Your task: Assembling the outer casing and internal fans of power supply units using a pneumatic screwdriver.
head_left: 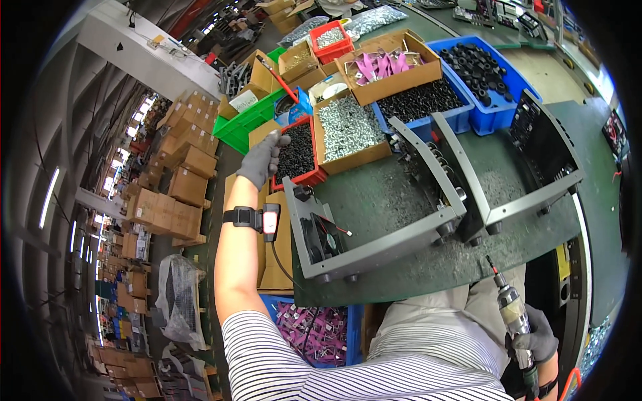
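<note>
My left hand [260, 161], in a grey glove, is at the left edge of a red bin [311, 178] of small black screws [296, 152]. Its fingers are curled in, and whatever they may hold is hidden. My right hand [539, 338], gloved too, is wrapped round a power screwdriver [513, 309], whose bit points up towards the table's near edge. Between the hands stands a grey metal frame [384, 242] with a fan [328, 235] at its left end and a circuit board at its right. A second grey frame [528, 202] stands to its right.
Behind the frames are a carton [376, 155] of silver screws, blue bins [491, 125] of black parts and a carton [426, 71] with pink pieces. A green crate [231, 131] is at the far left. Below the table's near edge sits a blue bin [355, 327] of pink-wrapped parts.
</note>
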Available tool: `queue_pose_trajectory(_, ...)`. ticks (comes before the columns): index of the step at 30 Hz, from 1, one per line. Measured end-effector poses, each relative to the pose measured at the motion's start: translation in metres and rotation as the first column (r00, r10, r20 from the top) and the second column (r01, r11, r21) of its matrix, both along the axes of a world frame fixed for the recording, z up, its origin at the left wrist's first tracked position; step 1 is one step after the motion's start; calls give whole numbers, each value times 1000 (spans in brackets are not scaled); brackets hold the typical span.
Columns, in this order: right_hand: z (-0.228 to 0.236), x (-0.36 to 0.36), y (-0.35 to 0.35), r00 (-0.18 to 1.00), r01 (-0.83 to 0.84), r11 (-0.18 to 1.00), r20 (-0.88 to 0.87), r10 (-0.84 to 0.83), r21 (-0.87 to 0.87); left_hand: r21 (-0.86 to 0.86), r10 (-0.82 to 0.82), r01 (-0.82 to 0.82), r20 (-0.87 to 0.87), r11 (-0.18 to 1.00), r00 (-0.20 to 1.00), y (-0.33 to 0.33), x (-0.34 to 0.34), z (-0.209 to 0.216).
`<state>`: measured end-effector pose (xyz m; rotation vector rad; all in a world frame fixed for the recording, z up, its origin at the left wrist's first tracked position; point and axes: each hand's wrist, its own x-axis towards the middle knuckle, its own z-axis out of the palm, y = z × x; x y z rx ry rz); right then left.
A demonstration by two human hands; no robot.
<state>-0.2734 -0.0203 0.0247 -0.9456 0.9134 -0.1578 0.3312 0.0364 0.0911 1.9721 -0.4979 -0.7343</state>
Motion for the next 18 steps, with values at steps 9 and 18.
queue_pose_trajectory(9,6,9,4,995,64,997,-72,-66,-32,-198,-1,-22,-114,980,993,-14,43,-16)
queue_pose_trajectory(18,22,-1,2,970,121,983,-194,-146,-139,-310,-203,187,-22,932,979,6,51,-23)
